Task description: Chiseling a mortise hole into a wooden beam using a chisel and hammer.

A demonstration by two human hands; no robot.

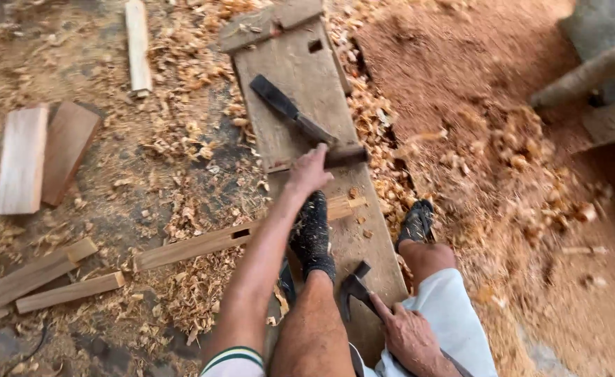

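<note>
Nearest the camera, the right hand (pixel 409 335) is resting on the plank (pixel 300 77), its fingers lying loosely spread over the handle of a small adze (pixel 355 285), touching it rather than gripping it. Further out, the left hand (pixel 309 169) is reaching forward, fingers curled narrow and closing on a dark wooden block (pixel 346 155) at the end of the chisel (pixel 290 112) lying on the plank; whether the grip is complete I cannot tell. Judging from this, the person is picking up a tool, and the next move calls for a firm hold before lifting. A slotted strip (pixel 238 239) is lying across the plank under the socked foot (pixel 312 234), pale, squared, with a mortise cut through it. Shavings (pixel 196 286) are covering the ground.
</note>
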